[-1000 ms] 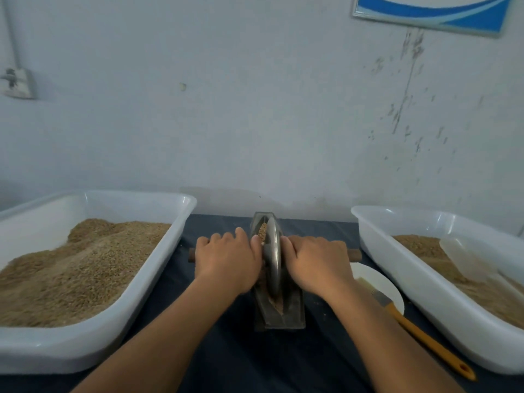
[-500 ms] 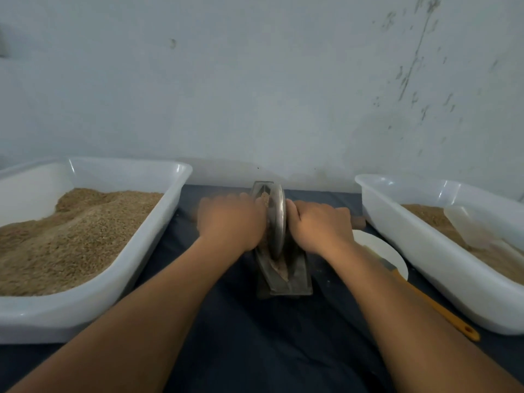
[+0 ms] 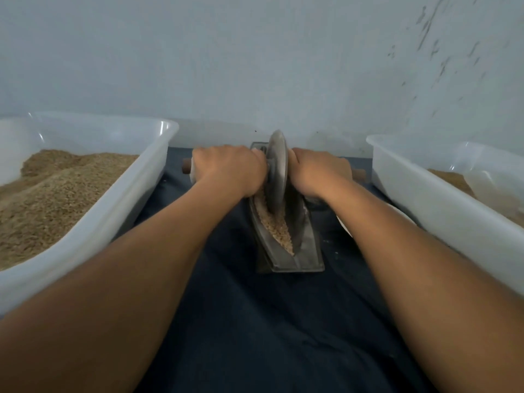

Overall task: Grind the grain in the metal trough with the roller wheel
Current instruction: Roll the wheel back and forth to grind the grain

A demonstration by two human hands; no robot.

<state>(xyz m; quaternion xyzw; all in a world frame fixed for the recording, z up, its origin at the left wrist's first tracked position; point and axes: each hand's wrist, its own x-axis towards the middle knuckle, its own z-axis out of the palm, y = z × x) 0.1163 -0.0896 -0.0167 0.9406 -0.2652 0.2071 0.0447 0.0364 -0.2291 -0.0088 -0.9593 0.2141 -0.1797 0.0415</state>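
A narrow metal trough [image 3: 307, 245] lies lengthwise on the dark cloth in the middle of the table, with tan grain [image 3: 276, 222] in its groove. A metal roller wheel [image 3: 277, 171] stands upright in the trough toward its far end. A wooden axle handle [image 3: 358, 175] sticks out on both sides. My left hand [image 3: 229, 170] grips the left half of the handle right beside the wheel. My right hand [image 3: 317, 173] grips the right half. Both arms stretch forward.
A large white plastic tub [image 3: 119, 199] heaped with brown grain stands at the left. Another white tub [image 3: 425, 199] with grain and a clear scoop [image 3: 487, 182] stands at the right. A white plate's edge [image 3: 344, 225] shows under my right forearm. The wall is close behind.
Both hands have pushed the wheel away along the trough toward the wall, uncovering more grain at the near end. My head has moved closer and tilted down.
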